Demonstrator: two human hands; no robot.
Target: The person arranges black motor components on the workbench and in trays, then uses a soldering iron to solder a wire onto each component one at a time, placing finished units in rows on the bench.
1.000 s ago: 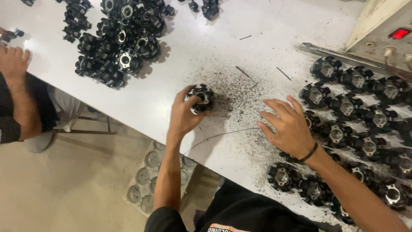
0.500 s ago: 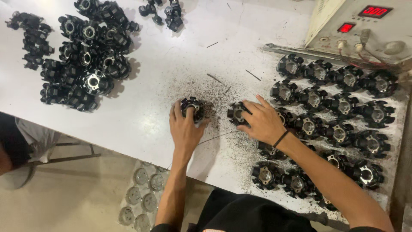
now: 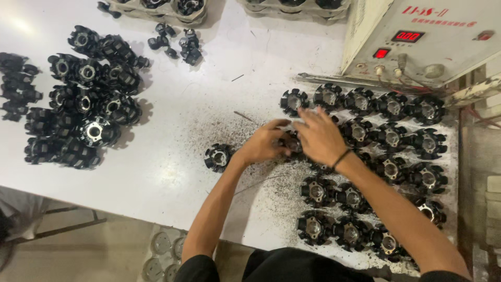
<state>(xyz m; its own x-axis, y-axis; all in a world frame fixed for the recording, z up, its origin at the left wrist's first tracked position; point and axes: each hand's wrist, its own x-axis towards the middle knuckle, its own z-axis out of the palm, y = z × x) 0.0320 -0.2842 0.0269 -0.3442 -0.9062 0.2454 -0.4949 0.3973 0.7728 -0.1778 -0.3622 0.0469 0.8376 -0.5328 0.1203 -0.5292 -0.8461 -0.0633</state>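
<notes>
We note both hands now meet at the near-left edge of the laid-out rows, w/ the left hand (image 3: 263, 145) and right hand (image 3: 319, 137) closed around one black round part (image 3: 292, 143), mostly hidden betw. fingers. Half a sec. ago the left hand held a part further left; that part (image 3: 218, 157) now lies alone on the white table (image 3: 172, 156), released. Our judgement: handling has passed to the next piece. Heap of parts (image 3: 83, 120) far left; control box (image 3: 417, 36) far right.
</notes>
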